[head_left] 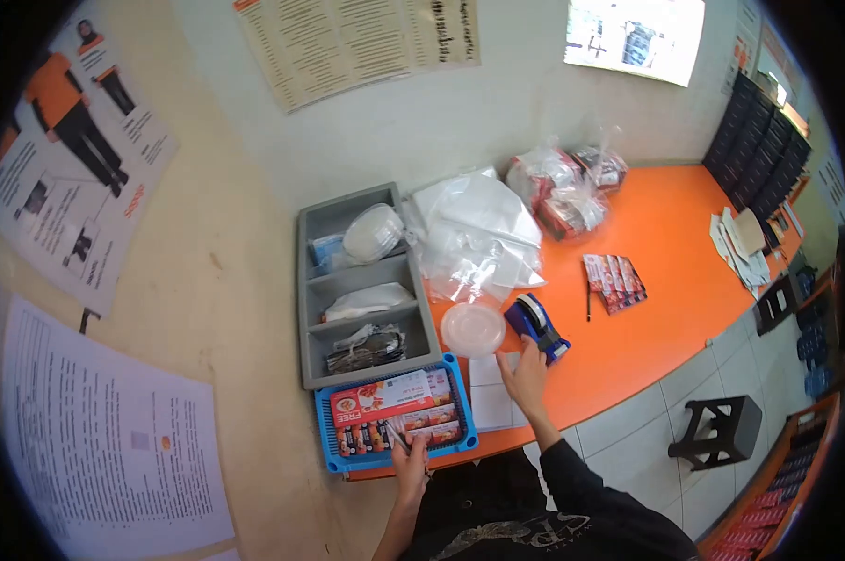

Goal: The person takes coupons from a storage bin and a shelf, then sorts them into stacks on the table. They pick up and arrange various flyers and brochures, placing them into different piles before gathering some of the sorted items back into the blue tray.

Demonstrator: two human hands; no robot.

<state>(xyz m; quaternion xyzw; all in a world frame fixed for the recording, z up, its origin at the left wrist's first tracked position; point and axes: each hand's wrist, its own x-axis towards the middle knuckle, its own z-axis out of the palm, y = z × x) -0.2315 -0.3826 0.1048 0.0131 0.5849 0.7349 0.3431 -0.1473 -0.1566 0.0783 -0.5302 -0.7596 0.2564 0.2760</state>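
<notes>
I'm seeing the orange table (651, 224) now, grey tray (426, 327) just beyond the blue basket (465, 407). On top inside the basket, a red-and-white card (394, 395), and I read "FREE"! Right of the basket, there's the tape dispenser (540, 327); the right hand (525, 379) is at it, fingers apart, contact unclear. Over the basket, the left hand (411, 460) pinches a slim pointed tool (397, 433).

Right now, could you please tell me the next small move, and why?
Perhaps draw a strip from the blue tape dispenser: the right hand is at its near side, while the left hand holds a slim item over the blue basket.
</notes>
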